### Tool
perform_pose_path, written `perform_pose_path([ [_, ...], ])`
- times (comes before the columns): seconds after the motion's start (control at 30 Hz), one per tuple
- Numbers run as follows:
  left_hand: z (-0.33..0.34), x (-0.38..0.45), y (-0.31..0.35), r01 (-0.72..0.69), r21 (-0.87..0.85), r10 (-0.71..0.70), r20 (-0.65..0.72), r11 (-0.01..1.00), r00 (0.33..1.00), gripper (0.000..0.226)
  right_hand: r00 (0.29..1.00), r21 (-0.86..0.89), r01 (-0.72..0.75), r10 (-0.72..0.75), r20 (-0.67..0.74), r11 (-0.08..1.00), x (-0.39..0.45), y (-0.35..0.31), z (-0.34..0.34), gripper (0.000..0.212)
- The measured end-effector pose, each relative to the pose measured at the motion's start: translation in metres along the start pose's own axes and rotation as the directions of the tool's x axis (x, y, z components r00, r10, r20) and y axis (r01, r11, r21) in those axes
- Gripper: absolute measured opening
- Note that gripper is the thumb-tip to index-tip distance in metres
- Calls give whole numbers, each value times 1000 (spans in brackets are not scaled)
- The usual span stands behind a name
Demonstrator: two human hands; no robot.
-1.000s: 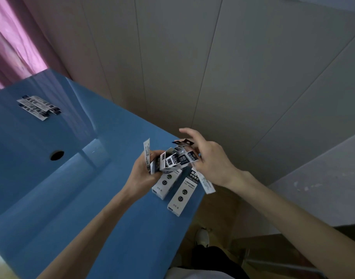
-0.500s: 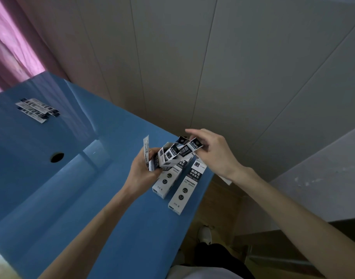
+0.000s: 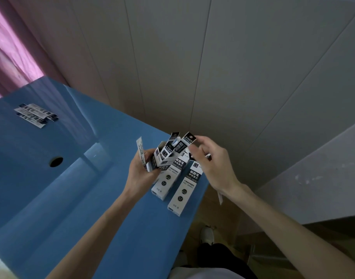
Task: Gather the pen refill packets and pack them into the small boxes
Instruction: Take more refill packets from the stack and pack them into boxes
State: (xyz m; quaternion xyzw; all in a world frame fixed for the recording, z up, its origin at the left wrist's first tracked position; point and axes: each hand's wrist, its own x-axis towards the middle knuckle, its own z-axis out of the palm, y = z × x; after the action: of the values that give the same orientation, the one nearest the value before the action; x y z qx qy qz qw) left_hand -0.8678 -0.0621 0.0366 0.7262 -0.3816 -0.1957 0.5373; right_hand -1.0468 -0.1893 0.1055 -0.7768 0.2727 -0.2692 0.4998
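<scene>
Packing is mid-step: the left hand (image 3: 141,174) grips a small black-and-white cardboard box (image 3: 165,156) with its top flaps open, plus some slim refill packets, over the blue desk's (image 3: 71,198) right edge, while the right hand (image 3: 212,168) pinches a flap (image 3: 189,137). Two closed boxes (image 3: 184,192) lie beneath, and more packets (image 3: 34,114) wait near the far left corner. Next, I judge, the flap needs tucking shut.

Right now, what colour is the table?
Blue. The table shows best in the head view, the only one.
</scene>
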Motion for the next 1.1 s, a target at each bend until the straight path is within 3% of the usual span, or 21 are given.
perform_pose_path([
  [0.07, 0, 0, 1, -8, 1, 8, 8, 1000, 1000, 45, 1000, -36, -1, 0, -28, 999, 0, -1, 5, 62],
  [0.17, 2, 0, 0, -14, 28, 13, 14, 1000, 1000, 46, 984, -12, 48, -49, -173, 999, 8, -1, 16, 23],
  [0.23, 5, 0, 0, -14, 35, 14, 18, 999, 1000, 48, 978, -33, 63, -68, -198, 997, 12, 3, 24, 14],
  [0.5, 7, -1, 2, -6, 86, 5, 10, 996, 1000, 48, 999, -263, -42, 44, 1, 964, 23, 19, 32, 24],
  [0.7, 7, 0, 3, 32, 96, -34, 18, 995, 999, 46, 985, 47, -119, 124, -117, 992, 25, 9, 17, 33],
  [0.87, 8, -2, 2, 32, 129, -37, 34, 991, 999, 50, 939, 447, -90, 226, -260, 890, 44, -22, 2, 25],
  [1.0, 8, -4, 2, 18, 126, -24, 42, 992, 999, 49, 883, 597, -70, 328, -335, 799, 61, -43, -7, 21],
  [1.1, 11, -4, 2, 14, 145, -22, 48, 989, 999, 50, 871, 610, 10, 293, -394, 792, 64, -46, -6, 19],
])
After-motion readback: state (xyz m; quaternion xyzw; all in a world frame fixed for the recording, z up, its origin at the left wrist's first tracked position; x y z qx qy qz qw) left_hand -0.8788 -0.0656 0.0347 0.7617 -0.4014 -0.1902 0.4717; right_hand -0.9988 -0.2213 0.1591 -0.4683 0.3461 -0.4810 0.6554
